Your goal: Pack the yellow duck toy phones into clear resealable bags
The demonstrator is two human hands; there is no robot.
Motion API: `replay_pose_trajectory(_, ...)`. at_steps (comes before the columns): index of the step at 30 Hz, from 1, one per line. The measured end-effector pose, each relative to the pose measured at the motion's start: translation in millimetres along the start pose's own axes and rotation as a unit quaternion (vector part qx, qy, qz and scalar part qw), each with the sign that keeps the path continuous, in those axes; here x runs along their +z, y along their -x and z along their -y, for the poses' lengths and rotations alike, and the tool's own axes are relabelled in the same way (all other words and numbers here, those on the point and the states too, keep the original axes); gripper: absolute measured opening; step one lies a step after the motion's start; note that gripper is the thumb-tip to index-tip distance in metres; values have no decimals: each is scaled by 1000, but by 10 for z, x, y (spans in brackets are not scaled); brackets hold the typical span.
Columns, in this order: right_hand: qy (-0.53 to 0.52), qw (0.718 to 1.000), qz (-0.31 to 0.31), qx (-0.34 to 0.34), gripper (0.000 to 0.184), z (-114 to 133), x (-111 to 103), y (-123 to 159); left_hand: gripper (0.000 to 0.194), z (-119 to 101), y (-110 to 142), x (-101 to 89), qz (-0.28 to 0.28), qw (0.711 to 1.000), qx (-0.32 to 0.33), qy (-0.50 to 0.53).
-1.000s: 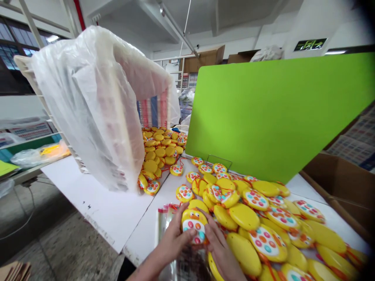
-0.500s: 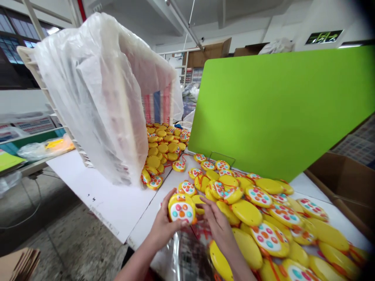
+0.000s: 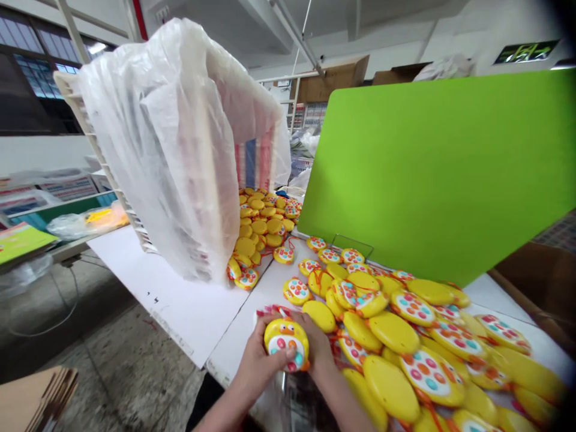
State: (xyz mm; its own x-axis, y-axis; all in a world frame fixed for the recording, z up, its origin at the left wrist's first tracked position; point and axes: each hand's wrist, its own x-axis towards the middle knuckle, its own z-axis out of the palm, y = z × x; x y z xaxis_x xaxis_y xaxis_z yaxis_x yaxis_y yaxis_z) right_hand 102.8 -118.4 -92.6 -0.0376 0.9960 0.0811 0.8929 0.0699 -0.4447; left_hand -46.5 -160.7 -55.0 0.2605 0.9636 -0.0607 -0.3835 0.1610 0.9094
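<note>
A round yellow duck-faced toy with orange beak and coloured buttons on a white panel is in my left hand; the thumb presses over its front and the fingers wrap its left side. Right behind the toy is my right hand, close against its right edge, its fingers hidden from view. Pink or red bits show just above the hands, too small to name. Beneath the hands lies clear plastic. A heap of similar yellow toys, some button side up and others back side up, spreads on the right.
A white crate wrapped in plastic sheeting lies on its side, toys spilling from its mouth. Behind the heap stands a big green board. A cardboard box is at the right; flat cardboard lies lower left.
My right hand has moved in from beside the toy to behind it, its fingers now out of sight. The toy is slightly lower and tilted. The view has shifted a little left.
</note>
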Motion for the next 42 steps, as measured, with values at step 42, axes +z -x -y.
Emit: replay_pose_trajectory(42,117,969,-140,-168,23,-68,-11,659,42,576,-24,-6,-71,966,41,-245)
